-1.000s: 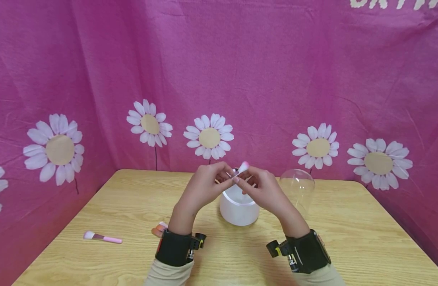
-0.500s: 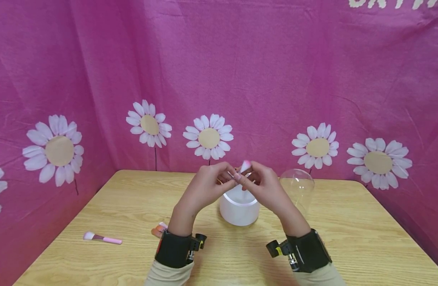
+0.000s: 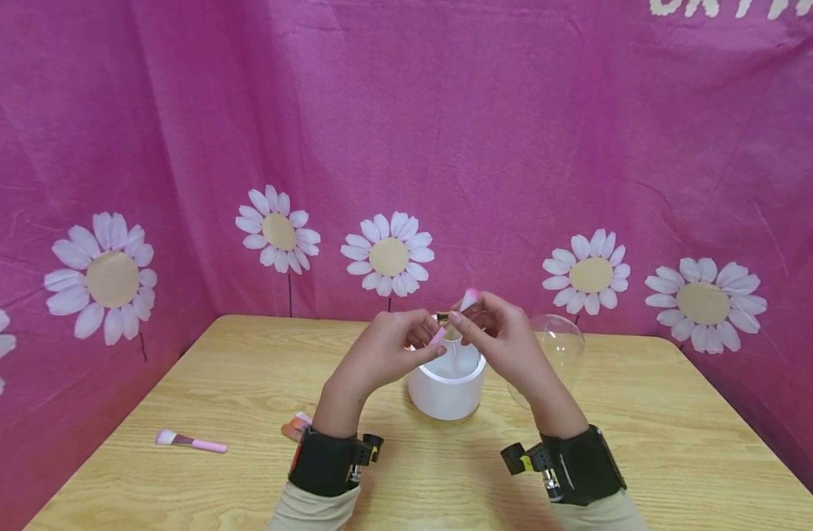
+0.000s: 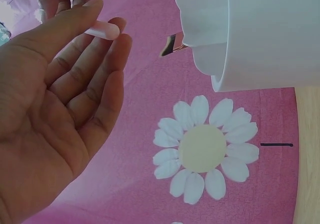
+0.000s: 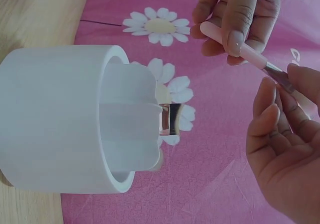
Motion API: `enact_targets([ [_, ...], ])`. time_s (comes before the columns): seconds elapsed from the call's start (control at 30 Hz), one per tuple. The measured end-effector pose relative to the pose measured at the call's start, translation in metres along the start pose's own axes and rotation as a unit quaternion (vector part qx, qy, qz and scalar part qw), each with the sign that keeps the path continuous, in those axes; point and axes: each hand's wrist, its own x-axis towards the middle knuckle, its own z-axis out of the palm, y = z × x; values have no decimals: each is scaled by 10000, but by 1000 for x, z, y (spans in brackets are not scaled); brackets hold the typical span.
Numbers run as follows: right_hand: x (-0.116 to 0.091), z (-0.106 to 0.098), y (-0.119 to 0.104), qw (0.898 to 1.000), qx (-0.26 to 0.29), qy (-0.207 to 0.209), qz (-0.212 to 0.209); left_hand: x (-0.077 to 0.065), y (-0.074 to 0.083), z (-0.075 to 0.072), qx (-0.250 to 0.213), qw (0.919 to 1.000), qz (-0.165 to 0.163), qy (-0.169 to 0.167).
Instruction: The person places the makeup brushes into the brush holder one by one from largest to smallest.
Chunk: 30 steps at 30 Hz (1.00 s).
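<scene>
Both hands hold one small makeup brush [image 5: 255, 57] over a round white holder [image 3: 445, 402]. My left hand [image 3: 385, 348] pinches its pink handle between thumb and fingers, the handle's rounded end showing in the left wrist view. At the metal collar near the bristles, my right hand [image 3: 509, 346] pinches the same brush; its white, pink-tipped bristles point up and away. White dividers [image 5: 132, 114] stand inside the holder. Among them is another brush [image 5: 171, 119], with dark bristles and a shiny gold collar, standing upright.
A second pink-handled brush [image 3: 209, 445] lies on the wooden table [image 3: 247, 494] at the left. Beside the left wrist is a partly hidden orange and white item [image 3: 292, 429]. A clear dome [image 3: 566, 346] stands behind the right forearm. Pink cloth [image 3: 446, 147] with daisies hangs behind.
My right hand has shifted slightly right and up with the bristle end. More of the brush shows between the hands, and the dark brush in the holder is now visible.
</scene>
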Motion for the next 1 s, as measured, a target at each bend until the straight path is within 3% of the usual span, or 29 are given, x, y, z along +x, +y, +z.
enact_targets([
  [0.4, 0, 0, -1, 10000, 40, 73, -25, 2, 0, 4, 408, 9989, 25, 211],
  [0.57, 1, -5, 2, 9983, -461, 357, -26, 2, -4, 6, 583, 9981, -164, 113],
  [0.87, 0, -16, 4, 9842, -1463, 960, 287, 2, -22, 15, 995, 9916, -803, 206],
  [1.0, 1, -17, 7, 9787, -1661, 1165, 302, 2, -28, 18, 962, 9919, -826, 38],
])
